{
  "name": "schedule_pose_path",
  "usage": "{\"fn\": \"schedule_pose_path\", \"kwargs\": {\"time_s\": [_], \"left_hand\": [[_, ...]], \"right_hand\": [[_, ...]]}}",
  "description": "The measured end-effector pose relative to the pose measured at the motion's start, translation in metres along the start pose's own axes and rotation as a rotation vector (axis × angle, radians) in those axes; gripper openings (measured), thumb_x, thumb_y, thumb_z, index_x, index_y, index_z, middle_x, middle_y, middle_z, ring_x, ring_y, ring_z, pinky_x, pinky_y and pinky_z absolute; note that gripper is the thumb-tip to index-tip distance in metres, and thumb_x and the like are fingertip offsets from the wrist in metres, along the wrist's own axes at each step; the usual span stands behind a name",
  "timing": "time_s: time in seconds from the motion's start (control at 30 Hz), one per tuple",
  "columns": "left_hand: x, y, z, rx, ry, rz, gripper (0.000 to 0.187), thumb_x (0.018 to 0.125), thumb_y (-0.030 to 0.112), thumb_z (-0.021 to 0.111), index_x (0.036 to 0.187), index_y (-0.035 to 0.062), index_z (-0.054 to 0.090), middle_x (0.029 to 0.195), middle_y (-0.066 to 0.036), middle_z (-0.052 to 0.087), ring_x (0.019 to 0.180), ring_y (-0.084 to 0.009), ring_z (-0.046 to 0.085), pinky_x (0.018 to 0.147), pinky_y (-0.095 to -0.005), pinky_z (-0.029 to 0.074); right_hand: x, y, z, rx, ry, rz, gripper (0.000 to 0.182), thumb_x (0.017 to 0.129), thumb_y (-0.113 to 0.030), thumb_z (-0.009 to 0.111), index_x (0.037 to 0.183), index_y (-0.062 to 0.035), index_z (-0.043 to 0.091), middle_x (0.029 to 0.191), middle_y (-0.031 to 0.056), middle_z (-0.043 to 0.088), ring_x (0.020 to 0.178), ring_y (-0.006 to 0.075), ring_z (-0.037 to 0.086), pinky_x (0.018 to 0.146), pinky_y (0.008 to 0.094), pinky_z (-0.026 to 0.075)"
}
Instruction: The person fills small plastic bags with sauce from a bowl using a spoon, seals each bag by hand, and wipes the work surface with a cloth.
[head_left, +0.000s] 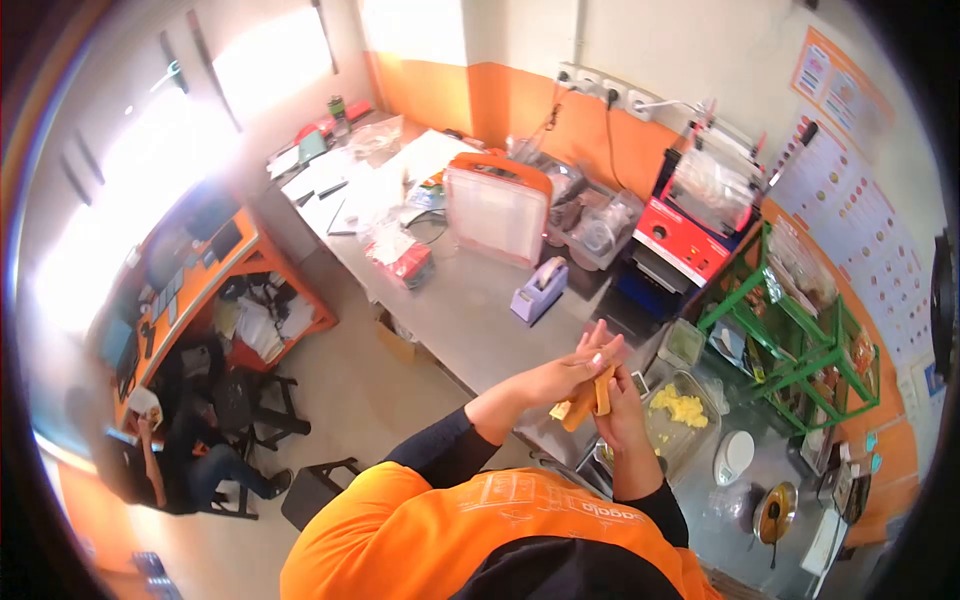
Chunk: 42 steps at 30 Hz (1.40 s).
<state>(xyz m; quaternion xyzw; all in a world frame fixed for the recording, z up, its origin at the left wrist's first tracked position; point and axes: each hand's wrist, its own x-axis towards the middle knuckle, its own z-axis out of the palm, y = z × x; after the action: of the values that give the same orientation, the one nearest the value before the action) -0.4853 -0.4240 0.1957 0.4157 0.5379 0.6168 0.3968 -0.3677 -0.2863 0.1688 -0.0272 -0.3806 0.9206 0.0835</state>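
My left hand (572, 372) reaches in from the left, its fingers pressed together and pointing up toward the right hand. My right hand (626, 408) is closed close beside it, and the two hands meet. Between them is an orange-tan folded piece (578, 412), with a small pale yellow bit showing at its left end; its exact kind I cannot make out. Just right of my right hand lies a clear rectangular tray (690, 455) holding yellow crumbly food (678, 407) that resembles scrambled egg.
On the steel table stand a purple tape dispenser (540, 292), a clear case with an orange rim (497, 212), a red sealing machine (682, 238) and a green rack (790, 330). A round white lid (735, 455) and a metal bowl (786, 500) sit right. Another person (205, 455) sits far left.
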Motion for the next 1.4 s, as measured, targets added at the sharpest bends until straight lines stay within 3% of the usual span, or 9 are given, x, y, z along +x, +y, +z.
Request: {"fn": "schedule_pose_path", "kwargs": {"time_s": [0.1, 0.17, 0.23, 0.4, 0.53, 0.8, 0.9, 1.13, 1.4], "left_hand": [[0.002, -0.01, 0.007, -0.187, -0.005, 0.122, 0.063, 0.112, 0.039, 0.03, 0.163, 0.0087, 0.01, 0.17, -0.015, -0.009, 0.156, -0.028, -0.008, 0.125, -0.0398, 0.006], [0.006, -0.019, 0.012, 0.017, 0.098, 0.044, 0.069, 0.111, 0.042, 0.033, 0.163, 0.0067, 0.005, 0.17, -0.016, -0.004, 0.156, -0.0281, -0.001, 0.124, -0.0389, 0.01], [-0.009, 0.002, 0.017, 0.11, 0.105, 0.027, 0.063, 0.111, 0.042, 0.03, 0.162, 0.0087, 0.015, 0.17, -0.012, -0.011, 0.155, -0.0288, -0.007, 0.124, -0.0421, 0.012], [-0.031, 0.033, 0.016, 0.376, 0.088, -0.034, 0.064, 0.109, 0.05, 0.021, 0.162, 0.0137, 0.023, 0.168, -0.016, -0.018, 0.155, -0.0394, -0.009, 0.123, -0.0554, 0.011], [-0.047, 0.05, 0.012, 0.592, 0.092, -0.081, 0.061, 0.109, 0.047, 0.025, 0.164, 0.0227, 0.014, 0.168, -0.015, -0.018, 0.155, -0.0415, -0.009, 0.116, -0.0695, 0.01], [-0.068, 0.059, 0.023, 0.683, 0.225, -0.055, 0.063, 0.108, 0.05, 0.026, 0.164, 0.0243, 0.015, 0.169, -0.011, -0.018, 0.155, -0.0409, -0.01, 0.114, -0.0729, 0.007], [-0.072, 0.057, 0.023, 0.653, 0.254, -0.012, 0.062, 0.107, 0.046, 0.029, 0.164, 0.0244, 0.018, 0.17, -0.008, -0.017, 0.156, -0.0383, -0.013, 0.114, -0.0728, 0.003], [-0.08, 0.064, 0.031, 0.699, 0.28, -0.006, 0.059, 0.108, 0.043, 0.03, 0.163, 0.023, 0.02, 0.17, -0.008, -0.015, 0.156, -0.0377, -0.013, 0.115, -0.0718, 0.003], [-0.082, 0.068, 0.041, 0.731, 0.281, -0.023, 0.058, 0.109, 0.044, 0.027, 0.162, 0.022, 0.022, 0.171, -0.006, -0.014, 0.156, -0.0358, -0.011, 0.115, -0.0725, 0.005]], "right_hand": [[0.001, -0.001, 0.004, -0.191, 0.008, -0.018, 0.046, 0.099, -0.024, 0.068, 0.136, -0.0055, 0.049, 0.132, 0.0092, 0.056, 0.124, 0.0225, 0.055, 0.109, 0.0382, 0.045], [0.0, -0.009, 0.026, -0.286, 0.029, 0.005, 0.045, 0.1, -0.026, 0.066, 0.136, -0.0047, 0.049, 0.136, 0.0102, 0.055, 0.128, 0.023, 0.053, 0.11, 0.0388, 0.043], [0.003, -0.001, 0.025, -0.306, -0.042, -0.085, 0.039, 0.104, -0.027, 0.059, 0.136, -0.0063, 0.05, 0.15, 0.0172, 0.048, 0.136, 0.0296, 0.05, 0.114, 0.044, 0.04], [0.0, 0.002, 0.028, -0.488, 0.007, -0.076, 0.035, 0.105, -0.035, 0.057, 0.12, -0.0026, 0.053, 0.122, 0.0088, 0.058, 0.112, 0.0174, 0.057, 0.098, 0.0335, 0.047], [0.0, -0.007, 0.046, -0.63, -0.088, -0.11, 0.032, 0.106, -0.036, 0.056, 0.111, -0.0041, 0.05, 0.109, 0.005, 0.055, 0.103, 0.0137, 0.055, 0.092, 0.029, 0.046], [0.007, -0.003, 0.053, -0.561, -0.153, -0.124, 0.026, 0.106, -0.031, 0.058, 0.11, -0.0065, 0.051, 0.111, 0.0049, 0.058, 0.105, 0.0131, 0.056, 0.095, 0.0307, 0.046], [0.011, -0.002, 0.032, -0.866, -0.191, -0.234, 0.03, 0.106, -0.035, 0.057, 0.111, -0.0055, 0.056, 0.091, 0.0057, 0.056, 0.078, 0.0141, 0.051, 0.07, 0.0309, 0.046], [-0.007, -0.01, 0.061, -0.95, -0.22, -0.347, 0.029, 0.106, -0.033, 0.056, 0.11, -0.0043, 0.054, 0.098, 0.0075, 0.055, 0.086, 0.0171, 0.053, 0.077, 0.0322, 0.047], [-0.019, -0.013, 0.062, -0.865, -0.136, -0.225, 0.032, 0.106, -0.036, 0.055, 0.111, -0.0042, 0.054, 0.101, 0.0096, 0.057, 0.091, 0.0188, 0.055, 0.082, 0.0352, 0.048]]}}
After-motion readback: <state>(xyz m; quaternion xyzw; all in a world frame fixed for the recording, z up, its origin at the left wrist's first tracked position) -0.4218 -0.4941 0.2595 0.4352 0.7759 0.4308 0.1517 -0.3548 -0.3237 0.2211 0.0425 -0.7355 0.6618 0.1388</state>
